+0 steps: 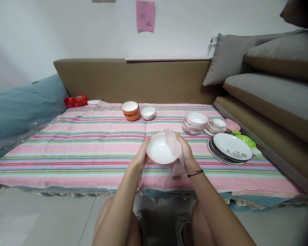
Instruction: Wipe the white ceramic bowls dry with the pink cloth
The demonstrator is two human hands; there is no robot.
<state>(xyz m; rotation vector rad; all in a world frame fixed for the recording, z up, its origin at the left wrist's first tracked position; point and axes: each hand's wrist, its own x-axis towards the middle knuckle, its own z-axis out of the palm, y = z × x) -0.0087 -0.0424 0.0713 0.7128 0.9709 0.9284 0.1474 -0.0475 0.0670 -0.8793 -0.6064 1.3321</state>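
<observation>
A white bowl with a red rim (159, 148) is held up in front of me, tilted so its inside shows. My left hand (142, 153) grips the bowl's left side, thumb at the rim and the other fingers hidden beneath. On the opposite side my right hand (184, 152) presses a pale pink cloth (173, 145) over the rim. Part of the cloth lies inside the bowl and part hangs below it. Beyond, orange bowls (131, 117) are stacked beside a small white bowl (148, 113). White patterned bowls (193, 128) form another stack to the right.
Stacked plates (232, 147), small dishes (219, 123), a pink dish (232, 125) and a green dish (247, 140) stand at the right. A striped cloth (79, 147) covers the low surface. A red package (76, 101) lies far left; cushions (272, 89) pile up at right.
</observation>
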